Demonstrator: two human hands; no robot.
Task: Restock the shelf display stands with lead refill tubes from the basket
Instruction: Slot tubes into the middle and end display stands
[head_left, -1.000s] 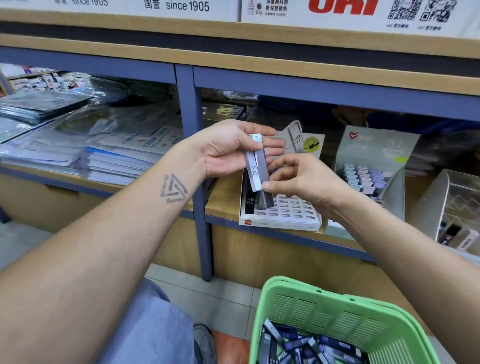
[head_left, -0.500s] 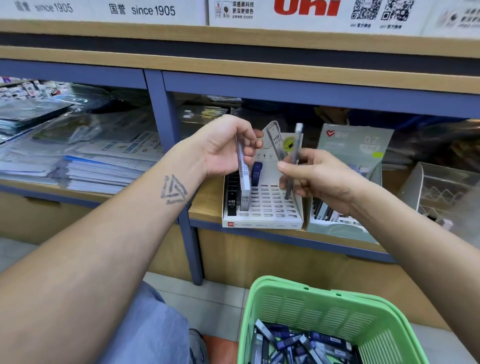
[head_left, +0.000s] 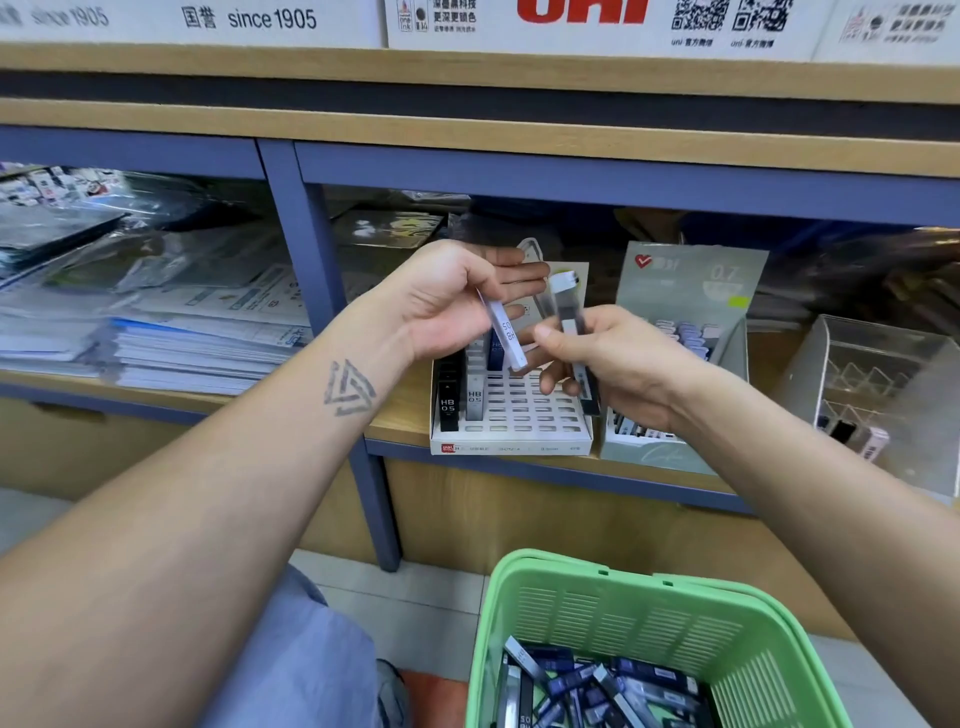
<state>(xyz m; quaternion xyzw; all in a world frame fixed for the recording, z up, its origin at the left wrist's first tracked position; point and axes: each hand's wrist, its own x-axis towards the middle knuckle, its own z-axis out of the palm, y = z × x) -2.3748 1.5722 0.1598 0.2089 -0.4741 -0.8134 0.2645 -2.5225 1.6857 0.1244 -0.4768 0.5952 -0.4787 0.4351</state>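
Pinching one lead refill tube each, left hand (head_left: 447, 306) and right hand (head_left: 613, 358) grip above the white display stand (head_left: 519, 415).

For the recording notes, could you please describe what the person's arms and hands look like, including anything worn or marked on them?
Both forearms are bare, with no sleeves, gloves, watch or rings in view. The left forearm carries a dark tattoo of interlocking triangle outlines near the wrist. The left hand and right hand show no markings.

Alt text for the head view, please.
A person holds one lead refill tube in each hand above a white slotted display stand on a shelf; a green basket of more tubes sits below.
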